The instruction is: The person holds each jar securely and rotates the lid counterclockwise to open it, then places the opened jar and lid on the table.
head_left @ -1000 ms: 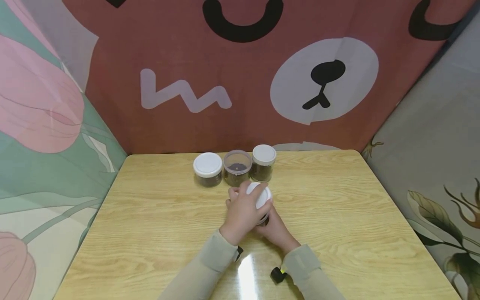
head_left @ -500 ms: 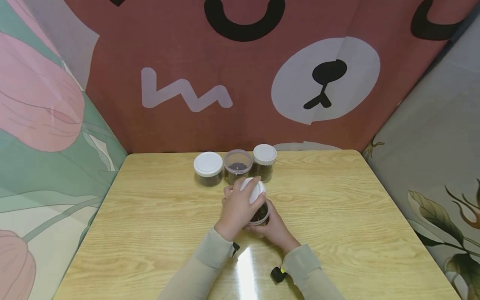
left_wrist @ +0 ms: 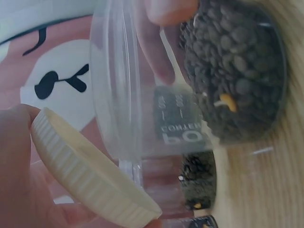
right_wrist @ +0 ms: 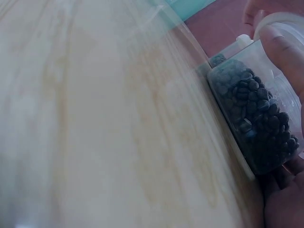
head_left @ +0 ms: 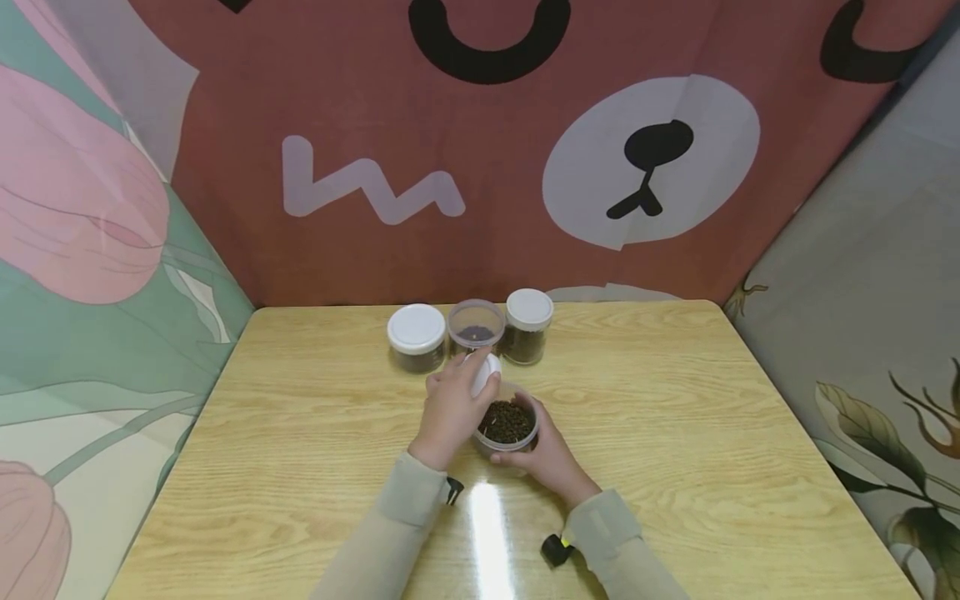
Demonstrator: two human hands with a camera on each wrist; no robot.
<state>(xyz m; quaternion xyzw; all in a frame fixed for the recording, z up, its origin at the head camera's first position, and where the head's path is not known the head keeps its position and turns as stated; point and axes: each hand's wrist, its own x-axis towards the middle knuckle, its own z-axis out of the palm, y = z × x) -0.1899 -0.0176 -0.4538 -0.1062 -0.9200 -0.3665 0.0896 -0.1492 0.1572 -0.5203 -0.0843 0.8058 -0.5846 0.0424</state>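
My left hand grips a white ribbed screw lid by its edge, tilted beside the jar's mouth. In the left wrist view the lid is apart from the jar wall. My right hand holds the clear jar round its right side, thumb at the front. The jar is uncovered and partly filled with small dark pellets, with an orange-yellow bit among them. In the right wrist view the pellets show through the jar's wall.
Behind the hands stand a wide white-lidded jar, a clear jar with a translucent rim and a narrower white-lidded jar, all with dark contents. A printed cloth hangs behind the wooden table.
My left hand has lifted the lid off the jar and moved it left, uncovering the dark pellets. The right hand still holds the jar in nearly the same place.
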